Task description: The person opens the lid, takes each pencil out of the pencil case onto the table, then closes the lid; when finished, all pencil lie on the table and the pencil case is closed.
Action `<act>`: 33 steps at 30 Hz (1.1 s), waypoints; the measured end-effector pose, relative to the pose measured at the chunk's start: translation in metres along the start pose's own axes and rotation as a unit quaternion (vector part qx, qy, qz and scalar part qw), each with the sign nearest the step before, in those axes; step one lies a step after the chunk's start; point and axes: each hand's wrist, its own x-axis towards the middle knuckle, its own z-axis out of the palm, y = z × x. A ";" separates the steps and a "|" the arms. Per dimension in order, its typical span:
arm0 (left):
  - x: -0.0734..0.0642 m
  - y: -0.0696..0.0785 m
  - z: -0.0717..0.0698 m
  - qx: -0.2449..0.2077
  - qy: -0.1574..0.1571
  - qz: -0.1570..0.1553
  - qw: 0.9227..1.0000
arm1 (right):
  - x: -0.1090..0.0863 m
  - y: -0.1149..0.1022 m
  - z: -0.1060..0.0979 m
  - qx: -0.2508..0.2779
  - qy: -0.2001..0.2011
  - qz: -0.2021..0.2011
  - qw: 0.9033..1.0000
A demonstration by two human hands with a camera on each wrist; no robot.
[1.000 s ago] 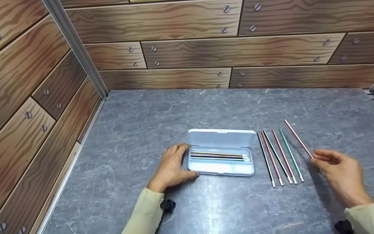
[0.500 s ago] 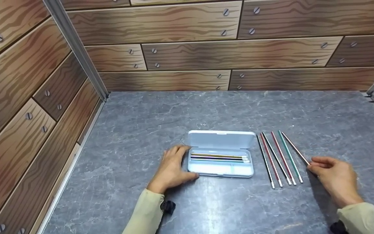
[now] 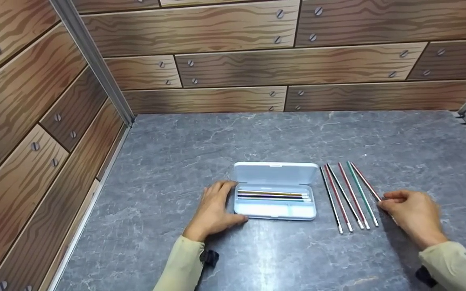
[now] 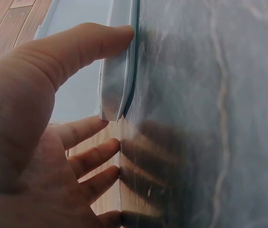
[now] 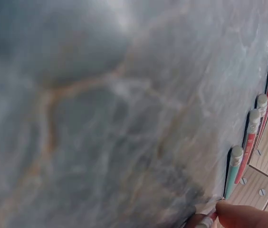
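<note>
Pencils (image 3: 354, 196) lie on the bench (image 3: 176, 153) just left of the right hand (image 3: 414, 218), erasers (image 3: 341, 230) at their near ends, seemingly spaced to stay separate. That hand pinches a red pencil (image 3: 366, 182) toward its rear. The left hand (image 3: 213, 212), fingers extended, touches the adjacent end of the open case (image 3: 261, 209), probably steadying it; more pencils (image 3: 271, 193) rest inside.

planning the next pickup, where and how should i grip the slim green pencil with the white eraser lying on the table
Probably pinch the slim green pencil across its shaft near the white eraser, coming from above and the right. It lies flat, a slim red pencil runs close on its left, and the held red pencil crowds its far end.
</note>
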 end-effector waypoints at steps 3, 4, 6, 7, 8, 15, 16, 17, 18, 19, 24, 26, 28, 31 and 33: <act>0.001 0.001 0.000 0.000 0.000 0.000 1.000 | 0.003 -0.001 0.000 -0.009 -0.004 0.000 1.000; 0.000 0.001 0.000 0.000 -0.001 0.000 1.000 | 0.004 -0.001 0.000 -0.011 -0.006 0.001 1.000; 0.000 0.001 0.000 -0.001 -0.002 -0.001 1.000 | 0.005 -0.001 0.000 -0.012 -0.010 0.001 1.000; 0.000 0.001 0.000 -0.002 -0.003 -0.001 1.000 | 0.005 -0.001 0.001 -0.013 -0.009 0.000 1.000; 0.000 0.001 0.000 -0.002 -0.003 -0.001 1.000 | 0.006 -0.001 0.001 -0.013 -0.011 0.000 1.000; 0.000 0.001 -0.001 -0.003 -0.005 -0.001 1.000 | 0.006 -0.002 0.001 -0.010 -0.021 -0.005 1.000; 0.000 0.001 -0.001 -0.003 -0.005 -0.001 1.000 | 0.006 -0.002 0.002 -0.011 -0.021 -0.006 1.000; 0.000 0.001 -0.001 -0.004 -0.005 -0.001 1.000 | 0.006 -0.001 0.002 -0.012 -0.020 -0.008 1.000; 0.001 0.001 -0.001 -0.004 -0.005 -0.001 1.000 | 0.006 -0.001 0.002 -0.013 -0.019 -0.009 1.000; 0.001 0.001 -0.001 -0.004 -0.005 -0.001 1.000 | 0.006 -0.001 0.002 -0.013 -0.019 -0.010 1.000; 0.002 0.000 -0.001 -0.001 -0.003 0.000 1.000 | 0.007 -0.001 0.000 -0.015 -0.025 -0.011 0.999; 0.002 0.000 0.000 0.000 -0.003 0.000 1.000 | 0.007 -0.001 -0.002 -0.016 -0.030 -0.014 0.999; 0.002 0.000 0.000 0.000 -0.002 0.001 1.000 | 0.007 -0.003 -0.003 -0.014 -0.028 -0.020 0.999; 0.001 0.000 -0.001 0.000 -0.004 -0.001 1.000 | 0.004 -0.010 -0.001 -0.005 -0.007 -0.045 0.999; 0.001 0.000 -0.001 0.000 -0.001 0.000 1.000 | 0.001 -0.020 0.002 0.009 0.017 -0.075 0.997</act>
